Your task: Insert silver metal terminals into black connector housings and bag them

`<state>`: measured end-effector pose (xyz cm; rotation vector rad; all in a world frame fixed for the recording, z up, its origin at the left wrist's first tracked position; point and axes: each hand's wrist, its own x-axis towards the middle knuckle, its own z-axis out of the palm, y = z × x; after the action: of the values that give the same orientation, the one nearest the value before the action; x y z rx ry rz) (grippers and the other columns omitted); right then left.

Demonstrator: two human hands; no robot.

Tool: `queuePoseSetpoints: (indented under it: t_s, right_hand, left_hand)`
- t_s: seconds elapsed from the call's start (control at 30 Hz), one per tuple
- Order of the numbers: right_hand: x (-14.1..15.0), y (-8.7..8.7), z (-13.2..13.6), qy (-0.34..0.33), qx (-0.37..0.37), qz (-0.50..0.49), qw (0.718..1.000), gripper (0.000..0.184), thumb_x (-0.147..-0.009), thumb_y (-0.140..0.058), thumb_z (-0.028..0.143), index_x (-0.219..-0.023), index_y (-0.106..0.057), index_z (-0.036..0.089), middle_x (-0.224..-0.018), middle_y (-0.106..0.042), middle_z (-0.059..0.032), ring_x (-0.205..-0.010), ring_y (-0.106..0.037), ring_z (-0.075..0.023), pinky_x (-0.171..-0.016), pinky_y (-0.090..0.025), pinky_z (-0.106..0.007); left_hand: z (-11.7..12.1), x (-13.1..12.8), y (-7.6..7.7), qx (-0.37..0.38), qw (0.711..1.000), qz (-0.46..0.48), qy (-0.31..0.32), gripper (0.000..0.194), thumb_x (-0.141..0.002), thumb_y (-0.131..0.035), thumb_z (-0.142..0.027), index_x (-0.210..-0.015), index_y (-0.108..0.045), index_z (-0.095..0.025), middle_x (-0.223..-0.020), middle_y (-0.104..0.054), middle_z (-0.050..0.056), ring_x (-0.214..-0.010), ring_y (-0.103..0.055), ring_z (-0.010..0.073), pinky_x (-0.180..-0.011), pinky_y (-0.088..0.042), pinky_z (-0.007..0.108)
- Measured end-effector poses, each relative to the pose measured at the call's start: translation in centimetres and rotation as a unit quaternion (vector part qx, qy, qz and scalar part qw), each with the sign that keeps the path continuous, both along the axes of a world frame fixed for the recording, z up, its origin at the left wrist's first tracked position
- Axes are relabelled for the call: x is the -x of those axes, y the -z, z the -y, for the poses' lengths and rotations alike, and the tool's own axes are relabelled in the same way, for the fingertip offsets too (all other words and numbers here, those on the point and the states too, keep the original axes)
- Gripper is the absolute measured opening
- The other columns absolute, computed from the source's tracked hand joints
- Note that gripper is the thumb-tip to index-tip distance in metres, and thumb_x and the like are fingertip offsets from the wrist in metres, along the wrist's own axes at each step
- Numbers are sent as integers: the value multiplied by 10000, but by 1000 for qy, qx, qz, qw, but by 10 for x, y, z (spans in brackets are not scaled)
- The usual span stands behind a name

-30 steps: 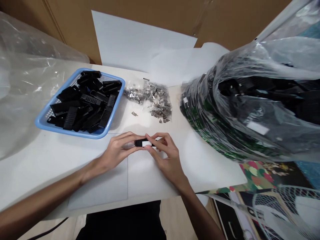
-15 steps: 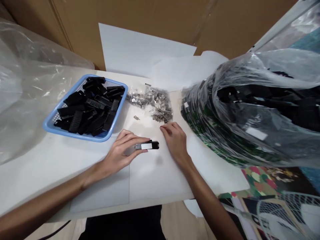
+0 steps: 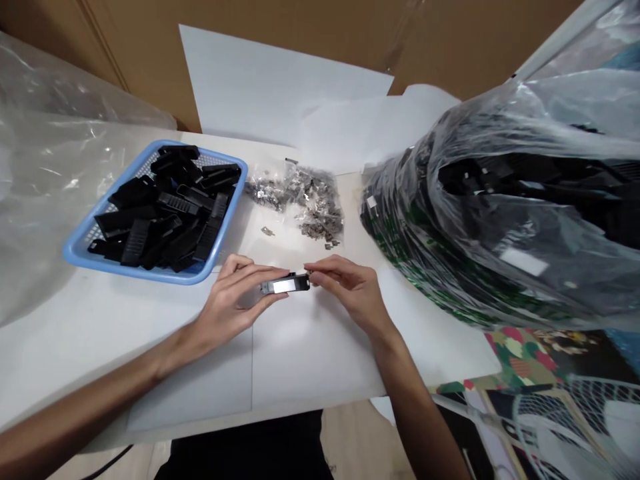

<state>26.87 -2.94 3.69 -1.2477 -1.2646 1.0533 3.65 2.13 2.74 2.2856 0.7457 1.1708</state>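
Left fingers point(image 3: 265, 274) pinching a slim oblong black-and-grey plastic piece point(image 3: 301, 283) by its long sides; right fingertips point(image 3: 326, 267) pressed together at its right end, on what looks like a tiny metal bit point(image 3: 309, 269); white rectangular label already on piece, metal bit seemingly not seated, fit can't be confirmed; piece lies between both hands, above white table point(image 3: 310, 353); blue plastic basket point(image 3: 187, 279) of black pieces beyond left hand, clear bag of small metal parts point(image 3: 320, 200) ahead.
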Motion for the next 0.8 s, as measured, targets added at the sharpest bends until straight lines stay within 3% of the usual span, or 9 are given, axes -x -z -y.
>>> queuePoseSetpoints:
  t_s: [0.13, 0.3, 0.43, 0.6, 0.7, 0.8]
  right_hand:
    - [3, -1, 3, 3, 36, -61, 997, 282, -810, -865, 327, -1070, -799, 240, -857, -773, -12, -799, -741, -178, -820, -647, -361]
    - [9, 1, 2, -17, 42, -74, 996, 151, -799, -875, 322, -920, -832, 243, -842, -782, -18, -775, -730, -173, -768, -626, -332]
    - [9, 4, 2, -36, 28, -58, 997, 130, -841, -841, 273, -969, -851, 293, -897, -782, -16, -828, -711, -159, -777, -580, -298]
    - [5, 5, 3, -61, 30, -22, 997, 159, -859, -830, 254, -990, -851, 342, -940, -778, -11, -908, -703, -162, -826, -537, -297]
    - [1, 2, 5, -40, 33, 4, 999, 165, -885, -800, 272, -1032, -846, 333, -934, -767, -16, -910, -689, -160, -834, -529, -302]
    - [-1, 3, 5, -34, 83, -7, 996, 178, -855, -826, 322, -1029, -844, 289, -855, -758, -16, -821, -688, -153, -786, -542, -299]
  left_hand:
    - [-1, 0, 6, -2, 1000, -6, -3, 351, -913, -793, -267, -1257, -726, -282, -1021, -818, 17, -875, -607, 203, -790, -521, 329]
    - [-1, 2, 5, 39, 996, -71, 29, 309, -937, -755, -287, -1232, -685, -226, -1046, -776, 42, -916, -646, 210, -843, -530, 340]
    - [3, 3, -3, 159, 977, -119, 79, 368, -938, -748, -435, -1249, -677, -253, -1030, -702, 34, -946, -646, 209, -875, -535, 344]
    - [5, 1, 0, 305, 944, -54, 115, 202, -1022, -625, -416, -1097, -716, -252, -1129, -625, 62, -1075, -649, 206, -920, -553, 326]
    - [2, 1, 3, 289, 950, -63, 103, 190, -1015, -648, -391, -1135, -693, -251, -1223, -654, 67, -1184, -644, 226, -1015, -522, 351]
    - [0, 4, 6, 245, 958, -113, 101, 254, -1052, -591, -352, -1291, -625, -274, -1290, -673, 57, -1225, -647, 210, -1057, -509, 345]
